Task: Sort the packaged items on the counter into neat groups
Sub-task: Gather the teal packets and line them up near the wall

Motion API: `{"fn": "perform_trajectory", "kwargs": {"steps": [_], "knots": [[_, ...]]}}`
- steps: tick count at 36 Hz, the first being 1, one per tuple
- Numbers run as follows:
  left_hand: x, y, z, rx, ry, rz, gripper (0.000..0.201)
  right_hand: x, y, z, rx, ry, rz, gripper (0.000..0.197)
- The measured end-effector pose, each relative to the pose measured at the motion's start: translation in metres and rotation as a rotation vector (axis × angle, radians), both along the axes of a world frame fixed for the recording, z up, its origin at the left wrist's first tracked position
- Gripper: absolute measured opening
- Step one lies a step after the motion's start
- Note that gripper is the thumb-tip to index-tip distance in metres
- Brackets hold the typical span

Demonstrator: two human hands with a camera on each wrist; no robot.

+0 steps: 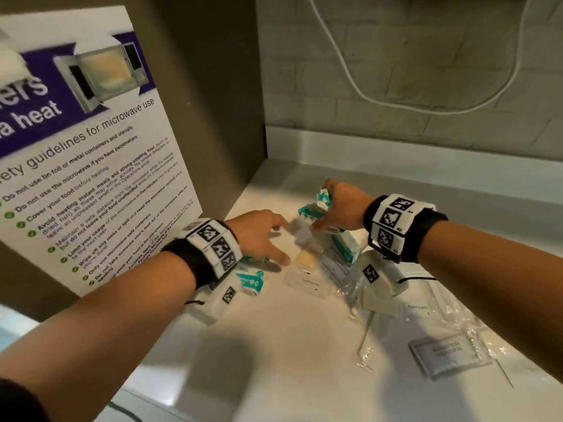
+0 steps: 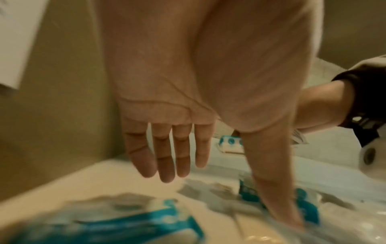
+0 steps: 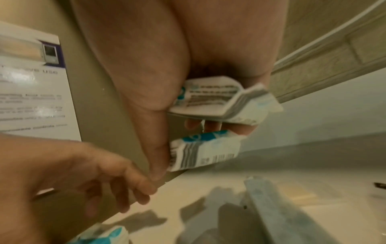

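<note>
Right hand (image 3: 208,92) clutches several teal-and-white sachets (image 3: 221,102) near the worktop's (image 1: 274,345) back left corner; left hand (image 2: 167,99), fingers straight, holds nothing. Adding another risks the loose bundle spilling

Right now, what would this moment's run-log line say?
left hand: open, reaching over clear packets | right hand: grip on teal-and-white packets | counter: items still mixed | sorting unfinished
</note>
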State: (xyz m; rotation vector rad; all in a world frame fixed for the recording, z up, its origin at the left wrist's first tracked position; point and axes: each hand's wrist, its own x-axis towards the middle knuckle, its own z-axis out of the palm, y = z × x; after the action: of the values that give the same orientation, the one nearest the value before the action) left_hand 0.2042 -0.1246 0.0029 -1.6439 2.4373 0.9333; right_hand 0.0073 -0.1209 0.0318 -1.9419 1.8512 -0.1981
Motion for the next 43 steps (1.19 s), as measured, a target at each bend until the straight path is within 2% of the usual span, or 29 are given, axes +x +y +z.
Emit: {"fn": "perform_trajectory", "kwargs": {"steps": [3,5,11,16,22,26,27,30,33,35,37,39,43], "knots": [[0.029,0.003,-0.003,-0.012,-0.25,-0.068,0.117,0.019,-0.011,-0.004,0.043,0.045,0.07,0.078],[0.041,0.005,-0.009,-0.011,-0.359,-0.123,0.127,0.032,-0.02,-0.007,0.055,0.065,0.107,0.078],[0.048,0.004,-0.015,-0.097,-0.267,-0.089,0.103,0.068,-0.047,-0.023,0.056,0.109,0.169,0.075],[0.055,0.001,-0.022,-0.129,-0.165,-0.07,0.098,0.082,-0.064,-0.04,0.075,0.126,0.172,0.076],[0.061,-0.002,-0.027,-0.13,-0.119,-0.076,0.092,0.076,-0.076,-0.05,0.167,-0.016,0.165,0.065],[0.059,-0.005,-0.025,-0.148,-0.122,-0.068,0.089,0.07,-0.079,-0.049,0.226,-0.17,0.098,0.086],[0.059,-0.006,-0.025,-0.147,-0.114,-0.052,0.089,0.069,-0.079,-0.049,0.24,-0.187,0.102,0.082],[0.056,-0.01,-0.026,-0.148,-0.114,-0.027,0.09,0.068,-0.08,-0.051,0.257,-0.216,0.138,0.041],[0.053,-0.011,-0.024,-0.132,-0.152,-0.03,0.092,0.066,-0.08,-0.05,0.268,-0.242,0.146,0.032],[0.052,-0.011,-0.023,-0.124,-0.135,-0.043,0.096,0.064,-0.08,-0.047,0.267,-0.255,0.137,0.044],[0.049,-0.012,-0.022,-0.115,-0.06,-0.049,0.095,0.06,-0.08,-0.042,0.243,-0.267,0.096,0.077],[0.045,-0.015,-0.023,-0.108,-0.03,-0.044,0.087,0.055,-0.08,-0.04,0.227,-0.25,0.092,0.095],[0.039,-0.021,-0.028,-0.128,-0.105,-0.021,0.067,0.049,-0.079,-0.038,0.179,-0.145,0.113,0.089]]}}
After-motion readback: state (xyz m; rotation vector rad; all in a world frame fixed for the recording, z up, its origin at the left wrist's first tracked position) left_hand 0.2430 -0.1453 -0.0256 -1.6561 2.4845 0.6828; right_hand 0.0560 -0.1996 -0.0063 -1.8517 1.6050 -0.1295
